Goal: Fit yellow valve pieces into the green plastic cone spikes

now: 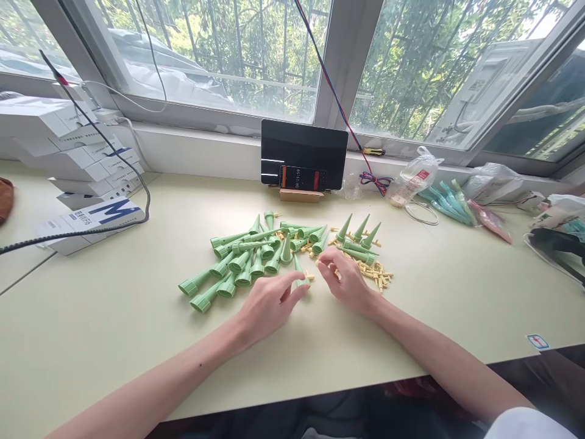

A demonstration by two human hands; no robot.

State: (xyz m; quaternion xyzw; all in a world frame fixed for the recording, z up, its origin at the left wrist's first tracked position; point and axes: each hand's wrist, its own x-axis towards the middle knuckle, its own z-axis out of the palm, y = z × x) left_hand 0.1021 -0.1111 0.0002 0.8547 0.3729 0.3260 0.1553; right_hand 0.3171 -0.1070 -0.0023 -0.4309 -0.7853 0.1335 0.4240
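A heap of green cone-shaped plastic spikes [247, 256] lies in the middle of the pale table [114, 317], with three more standing upright [361, 230] to the right. Small yellow plastic pieces [377, 275] are scattered beside them. My left hand [269, 302] rests on the table with its fingers pinched on one green spike [299, 271] that has a yellow piece at its end. My right hand [345, 277] hovers just to the right, fingers curled over the yellow pieces; whether it holds one is hidden.
A dark tablet with a phone [302, 178] leaning on it stands at the back by the window sill. Stacked white boxes [77, 164] and a black cable [91, 235] lie at the left. Plastic bags [414, 177] and teal parts [445, 201] sit at the back right.
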